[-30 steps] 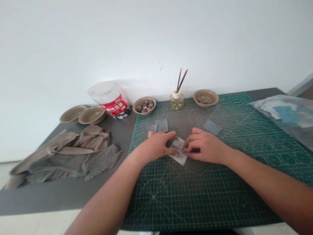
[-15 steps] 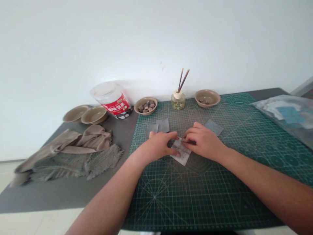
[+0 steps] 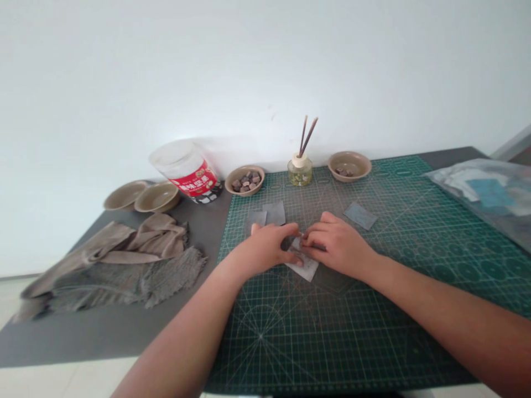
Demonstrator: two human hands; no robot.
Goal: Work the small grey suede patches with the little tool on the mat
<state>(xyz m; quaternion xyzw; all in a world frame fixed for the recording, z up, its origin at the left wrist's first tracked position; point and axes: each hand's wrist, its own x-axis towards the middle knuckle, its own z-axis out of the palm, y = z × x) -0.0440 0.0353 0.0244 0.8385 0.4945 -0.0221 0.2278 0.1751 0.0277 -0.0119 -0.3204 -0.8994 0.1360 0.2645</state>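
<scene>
A pale grey square piece [image 3: 306, 269] lies on the green cutting mat [image 3: 332, 342]. On its left side my left hand [image 3: 269, 247] rests, thumb and forefinger apart, their tips on the piece. My right hand [image 3: 335, 243] is over its upper right part, fingers pinched together; whatever they hold is too small to make out. Two grey squares [image 3: 274, 213] overlap behind my left hand. Another blue-grey piece [image 3: 360, 215] lies behind my right hand.
Along the wall stand a bowl of small stones [image 3: 245, 181], a reed diffuser [image 3: 300, 170], another bowl [image 3: 349, 167] and a red-labelled jar [image 3: 186, 171]. At left are two bowls [image 3: 156, 198] and crumpled cloths [image 3: 124, 265]. A plastic bag [image 3: 489, 190] lies at right.
My right hand has moved slightly left over the pale piece and covers more of it. My left hand has stayed nearly in place. The view has shifted a little.
</scene>
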